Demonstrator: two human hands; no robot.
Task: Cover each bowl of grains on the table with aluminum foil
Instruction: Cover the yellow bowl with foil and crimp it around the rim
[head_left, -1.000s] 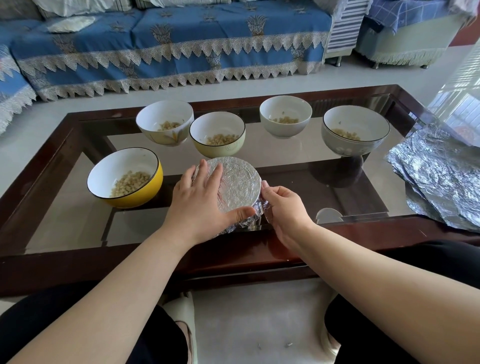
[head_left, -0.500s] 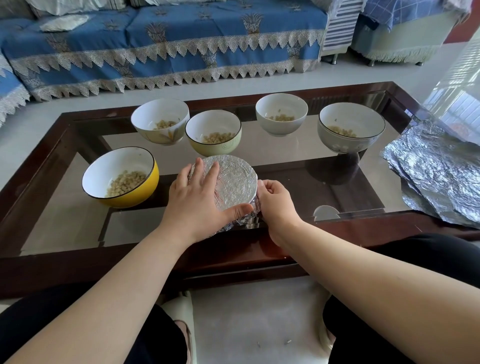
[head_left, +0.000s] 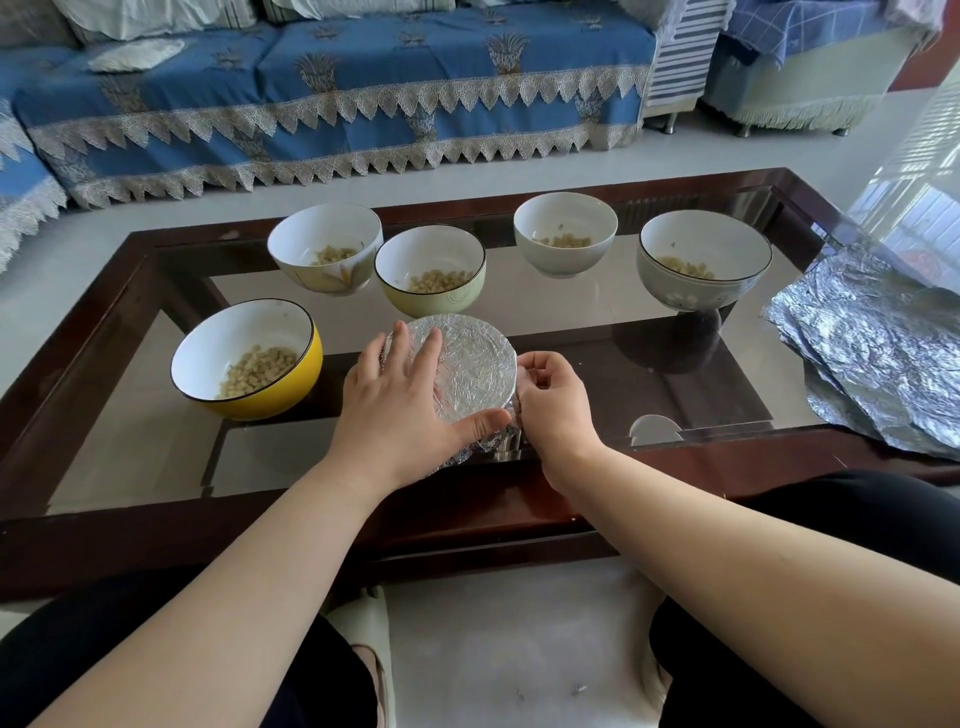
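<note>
our left hand (head_left: 400, 410) presses flat on the foil-covered bowl (head_left: 470, 364); our right hand (head_left: 553, 400) pinches foil at its right rim.

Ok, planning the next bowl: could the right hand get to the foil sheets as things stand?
Probably yes. The foil sheets lie on the table's right end, and no bowl stands between them and the right hand. But that hand is pinching foil at the covered bowl, so must let go first.
</note>
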